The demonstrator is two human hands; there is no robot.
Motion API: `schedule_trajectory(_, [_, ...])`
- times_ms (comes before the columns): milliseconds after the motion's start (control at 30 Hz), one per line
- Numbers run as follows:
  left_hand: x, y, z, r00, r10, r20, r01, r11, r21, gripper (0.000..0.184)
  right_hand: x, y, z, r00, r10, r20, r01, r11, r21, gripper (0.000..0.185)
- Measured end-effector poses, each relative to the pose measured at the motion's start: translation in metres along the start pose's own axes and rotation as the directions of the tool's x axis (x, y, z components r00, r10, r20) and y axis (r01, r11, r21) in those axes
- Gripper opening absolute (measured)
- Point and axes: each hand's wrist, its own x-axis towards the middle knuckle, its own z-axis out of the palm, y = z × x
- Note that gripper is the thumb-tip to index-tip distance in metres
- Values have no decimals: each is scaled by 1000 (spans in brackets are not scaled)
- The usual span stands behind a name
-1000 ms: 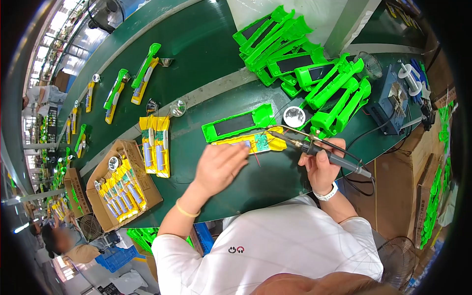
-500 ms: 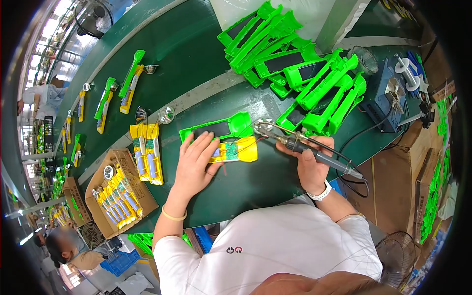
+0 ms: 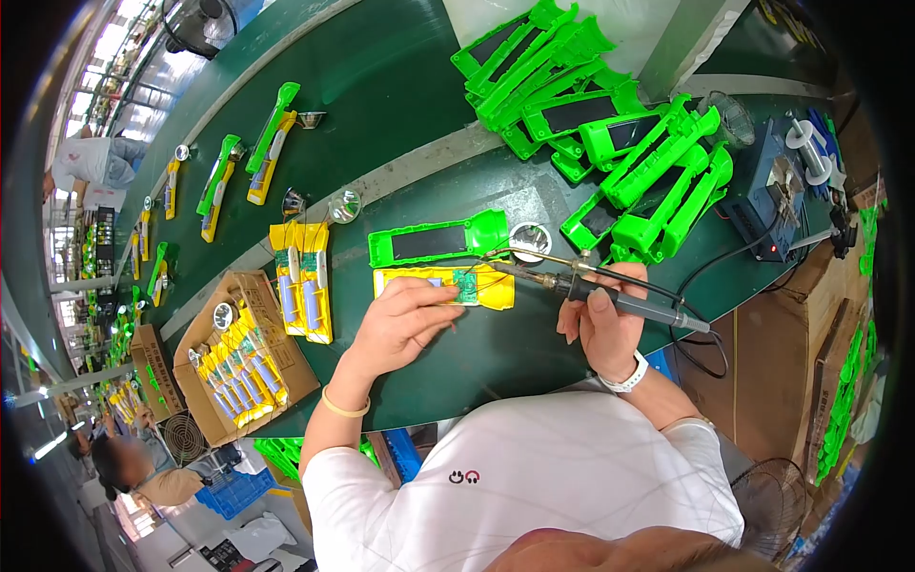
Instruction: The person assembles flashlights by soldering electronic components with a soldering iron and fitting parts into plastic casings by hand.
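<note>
My right hand (image 3: 610,319) is closed around a soldering iron (image 3: 629,303), whose tip points left over the yellow flashlight body (image 3: 498,292). That yellow piece lies flat and carries a small green circuit board (image 3: 466,285) with thin wires. My left hand (image 3: 405,324) rests over its left part, fingers drawn together by the board's edge; what they pinch is too small to make out. Just behind lies a green flashlight shell (image 3: 429,244) with a dark panel. A round silver reflector (image 3: 530,242) sits at its right end, partly crossed by the iron's thin tube.
Green shells (image 3: 572,114) are heaped at the back. The blue soldering station (image 3: 762,205) and solder spool (image 3: 808,157) stand right. Yellow bodies with batteries (image 3: 303,286) lie left, beside a cardboard box (image 3: 214,357) of similar pieces. Other people are at the far left.
My left hand has lifted off the green shell and drawn its fingers together at the circuit board. The shell and yellow body lie straighter; the reflector now faces up. The soldering iron stays in my right hand.
</note>
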Motion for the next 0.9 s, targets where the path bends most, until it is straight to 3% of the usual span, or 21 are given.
schedule_trajectory(133, [-2,-1,6,1000,26,4,-26,998,51,20,2,5,4,998,58,33,-57,998,-24,22])
schedule_trajectory(267, [-3,-1,5,998,-56,-8,57,997,58,18,1,5,7,996,87,-15,-88,994,-58,22])
schedule_trajectory(467, [7,5,-2,999,34,26,-36,997,64,18,0,5,5,994,100,-35,-103,991,-85,22])
schedule_trajectory(567, [5,1,3,1000,13,14,-13,999,52,20,-1,6,4,995,96,-2,-95,992,-83,21])
schedule_trajectory(667, [-2,2,9,975,-213,-61,215,976,21,17,-2,5,3,995,104,2,-103,988,-117,21])
schedule_trajectory(767, [2,0,14,985,-110,-135,121,990,76,16,-2,4,4,997,80,9,-78,986,-146,22])
schedule_trajectory(867, [12,7,8,989,-78,-129,100,980,170,15,-2,7,6,1000,26,15,-23,989,-144,23])
schedule_trajectory(900, [13,9,8,983,-135,-127,153,978,144,16,-3,9,6,1000,22,17,-20,990,-142,24])
